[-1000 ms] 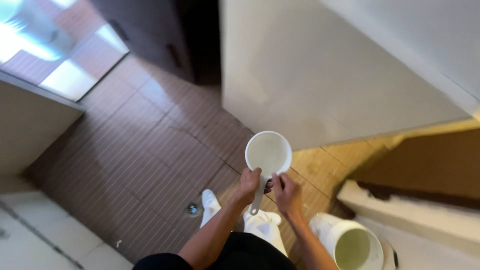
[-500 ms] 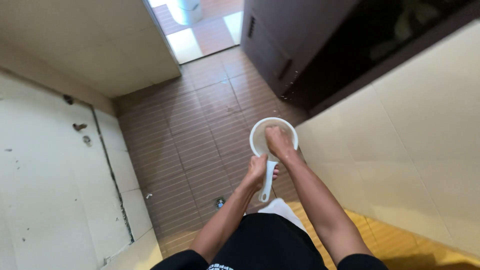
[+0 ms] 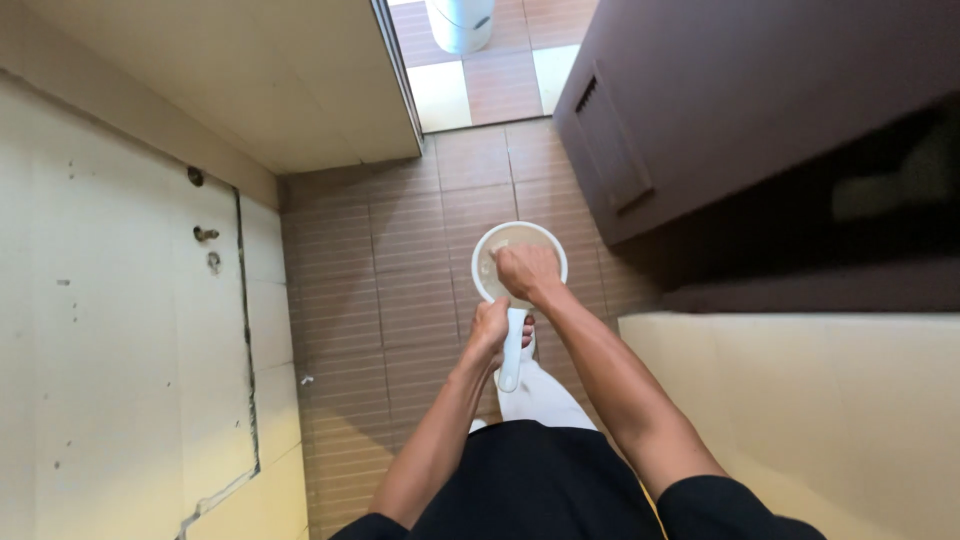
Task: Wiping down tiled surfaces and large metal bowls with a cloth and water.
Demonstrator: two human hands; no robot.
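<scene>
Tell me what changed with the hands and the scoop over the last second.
The right hand moved from beside the handle into the white scoop's bowl. The view turned from a pale wall towards a dark cabinet. The left hand kept its grip on the handle.

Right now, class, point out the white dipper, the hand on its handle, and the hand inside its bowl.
white dipper [image 3: 497, 240]: head view, bare rim.
left hand [image 3: 490, 325]: head view, knuckles gripping handle.
right hand [image 3: 527, 270]: head view, back of hand.

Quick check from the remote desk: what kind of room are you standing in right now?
Probably a tiled bathroom or wash area in a home. Brown ribbed floor tiles, cream tiled walls, a dark door, and the left hand holds a white water dipper while the right hand reaches into its bowl.
</scene>
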